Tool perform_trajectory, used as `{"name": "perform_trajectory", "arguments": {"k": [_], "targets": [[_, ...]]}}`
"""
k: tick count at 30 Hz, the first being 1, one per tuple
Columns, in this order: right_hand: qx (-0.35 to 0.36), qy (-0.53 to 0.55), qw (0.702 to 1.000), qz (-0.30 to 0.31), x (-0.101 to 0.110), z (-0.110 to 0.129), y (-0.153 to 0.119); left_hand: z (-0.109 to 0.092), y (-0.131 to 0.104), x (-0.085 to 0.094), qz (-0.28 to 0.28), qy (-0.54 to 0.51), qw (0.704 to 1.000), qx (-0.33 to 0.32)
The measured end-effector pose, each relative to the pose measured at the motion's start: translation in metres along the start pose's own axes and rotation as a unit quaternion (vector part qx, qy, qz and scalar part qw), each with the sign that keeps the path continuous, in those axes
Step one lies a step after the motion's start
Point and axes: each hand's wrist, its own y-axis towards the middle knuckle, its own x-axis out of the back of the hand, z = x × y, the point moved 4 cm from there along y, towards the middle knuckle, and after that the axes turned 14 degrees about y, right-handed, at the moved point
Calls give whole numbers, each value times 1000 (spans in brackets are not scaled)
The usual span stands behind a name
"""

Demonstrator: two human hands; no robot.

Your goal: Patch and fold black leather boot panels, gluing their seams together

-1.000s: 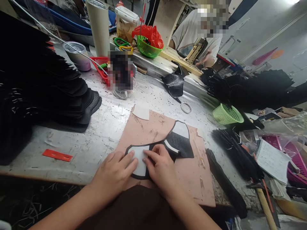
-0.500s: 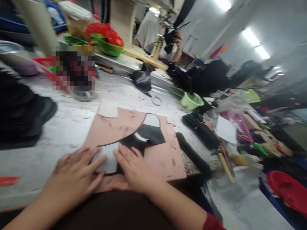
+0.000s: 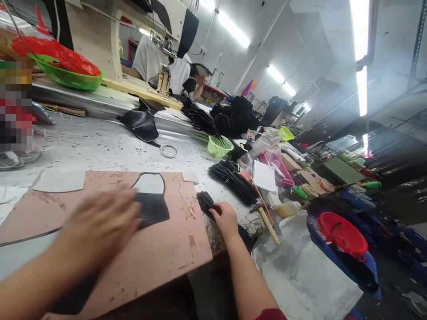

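A flat black-and-grey cut piece [image 3: 153, 209], like a shoe-upper part, lies on a pink board [image 3: 156, 262] in front of me. My left hand [image 3: 103, 218] is over its middle, smeared by motion, and hides part of it; whether the fingers touch it I cannot tell. Just past the board's right edge, my right hand [image 3: 227, 220] has its thumb and fingers closed on the near stack of thin black pieces [image 3: 204, 201]. How many pieces are between the fingers is hidden.
A larger black bundle [image 3: 233, 180], a hammer [image 3: 269, 226] and a green basket [image 3: 219, 146] stand to the right. Behind the board are a metal ring [image 3: 168, 151] and a black piece [image 3: 142, 124]. A sewing machine [image 3: 163, 82] stands at the back, with a person beyond.
My right hand has left the cut piece and moved right to the black stack. My left hand has shifted over the piece's middle. The view has swung to the right.
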Motion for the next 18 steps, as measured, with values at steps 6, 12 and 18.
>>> {"name": "perform_trajectory", "arguments": {"k": [6,12,18], "targets": [[-5,-8,998,55,-1,2,7,-119,66,-55,91,-24,968,-231],[-77,-11,997,23,-3,1,9,-158,90,-97,146,-48,954,-259],[-173,61,982,-44,4,-19,13,-165,91,-109,189,-51,948,-250]]}}
